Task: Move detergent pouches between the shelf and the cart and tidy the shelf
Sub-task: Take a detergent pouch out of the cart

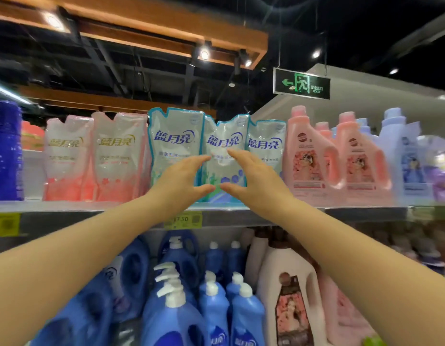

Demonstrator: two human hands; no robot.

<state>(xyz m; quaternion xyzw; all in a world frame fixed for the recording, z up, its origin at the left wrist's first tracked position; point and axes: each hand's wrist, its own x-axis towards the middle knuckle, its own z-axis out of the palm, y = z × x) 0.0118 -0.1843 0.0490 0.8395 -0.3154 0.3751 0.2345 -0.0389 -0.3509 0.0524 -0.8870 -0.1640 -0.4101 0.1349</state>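
Three blue-edged detergent pouches stand in a row on the upper shelf (91,216): a left one (175,136), a middle one (225,143) and a right one (266,143). Both hands reach up in front of the middle pouch. My left hand (184,182) and my right hand (254,181) curve toward each other with fingers spread, thumbs low and fingertips at the pouch's sides. Whether they touch it I cannot tell. Two pink pouches (96,156) stand further left. No cart is in view.
Pink bottles (316,156) and lilac bottles (406,156) fill the shelf's right part, a dark blue container (5,151) its left end. Blue pump bottles (191,295) and a cream jug (288,295) crowd the lower shelf. A yellow price tag (182,220) hangs on the shelf edge.
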